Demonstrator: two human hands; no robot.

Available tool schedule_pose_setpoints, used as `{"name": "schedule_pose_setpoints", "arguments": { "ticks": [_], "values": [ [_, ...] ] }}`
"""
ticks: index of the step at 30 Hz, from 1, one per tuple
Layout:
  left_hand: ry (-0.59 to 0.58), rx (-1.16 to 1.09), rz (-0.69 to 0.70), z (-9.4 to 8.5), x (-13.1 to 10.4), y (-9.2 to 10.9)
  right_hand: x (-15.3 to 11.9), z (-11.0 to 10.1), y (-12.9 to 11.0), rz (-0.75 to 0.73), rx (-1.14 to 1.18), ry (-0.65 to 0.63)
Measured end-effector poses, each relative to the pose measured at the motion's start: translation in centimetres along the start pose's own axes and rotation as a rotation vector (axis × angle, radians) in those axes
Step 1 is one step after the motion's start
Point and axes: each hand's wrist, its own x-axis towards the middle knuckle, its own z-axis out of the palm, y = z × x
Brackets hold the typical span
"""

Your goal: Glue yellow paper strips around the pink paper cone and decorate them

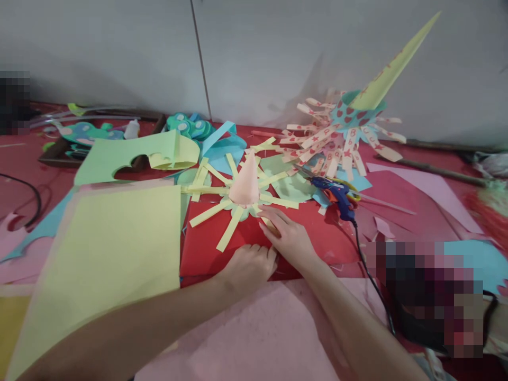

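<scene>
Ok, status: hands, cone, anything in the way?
Right hand at yellow strips, left hand curled over red sheet. Pink cone upright amid strips. Blue glue gun to the right, clear of hands.

Pink cone (245, 182) amid yellow strips (228, 231), right hand (289, 235) at its green base (245, 214), left hand (250, 265) over red sheet (202, 251).

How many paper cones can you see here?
2: the pink cone, upright amid yellow strips near the right hand, and the tall yellow cone, tilted above the heart-patterned blue band. Others may be hidden.
</scene>
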Motion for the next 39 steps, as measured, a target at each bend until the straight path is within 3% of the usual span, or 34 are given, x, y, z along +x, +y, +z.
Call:
{"name": "schedule_pose_setpoints", "arguments": {
  "ticks": [4,7,17,21,25,28,32,36,39],
  "values": [
    [0.247,0.045,0.054,0.2,-0.1,0.0,-0.1,-0.2,0.9,-0.035,0.005,0.07],
    [0.35,0.047,0.104,0.1,-0.1,0.0,-0.2,-0.3,1.5,-0.071,-0.024,0.112],
    [0.461,0.103,0.203,-1.4,0.5,-0.8,-0.6,-0.7,1.1,-0.092,-0.108,0.07],
    [0.474,0.175,0.236,-2.7,1.2,-1.8,-0.5,-0.9,1.5,-0.086,-0.098,0.073],
    [0.439,0.209,0.11,-4.9,1.5,-3.4,-0.4,-1.1,2.0,-0.079,-0.079,0.088],
    [0.381,0.129,-0.124,-5.7,1.1,-5.0,-0.4,-1.1,2.4,-0.045,-0.107,0.113],
    [0.356,0.023,-0.329,-4.3,0.2,-7.0,-0.4,-1.0,2.8,-0.01,-0.134,0.154],
    [0.33,-0.036,-0.311,-2.5,-0.4,-7.7,-0.4,-0.9,2.9,-0.008,-0.131,0.163],
    [0.286,-0.07,-0.303,-2.1,-0.6,-7.5,-0.4,-0.9,3.0,0.009,-0.141,0.182]
  ]
}}
